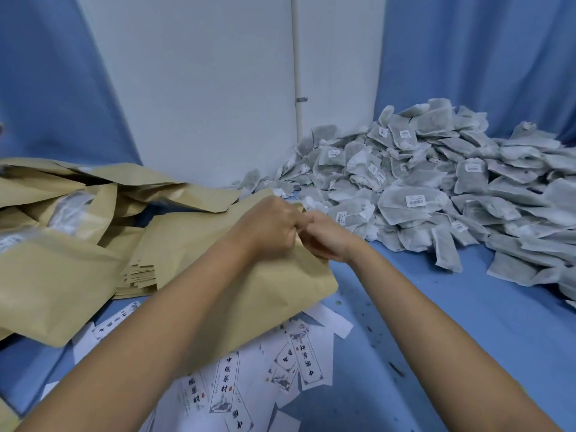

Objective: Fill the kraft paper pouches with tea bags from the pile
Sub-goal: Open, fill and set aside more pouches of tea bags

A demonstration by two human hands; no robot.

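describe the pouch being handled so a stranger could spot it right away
On the blue table, left of the grey tea bag pile, kraft pouches lie scattered. The pouch meant is the middle one, partly covering printed labels. Unlike the others, it is pinched at its top edge by both the left hand and the right hand.

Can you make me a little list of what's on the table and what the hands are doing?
left hand: grips the top edge of the kraft pouch
right hand: holds the same edge, right against the left hand
tea bag pile: heaped on the right, by the wall
other pouches: piled on the left
printed labels: scattered near the person, some under the held pouch
blue table: under it all
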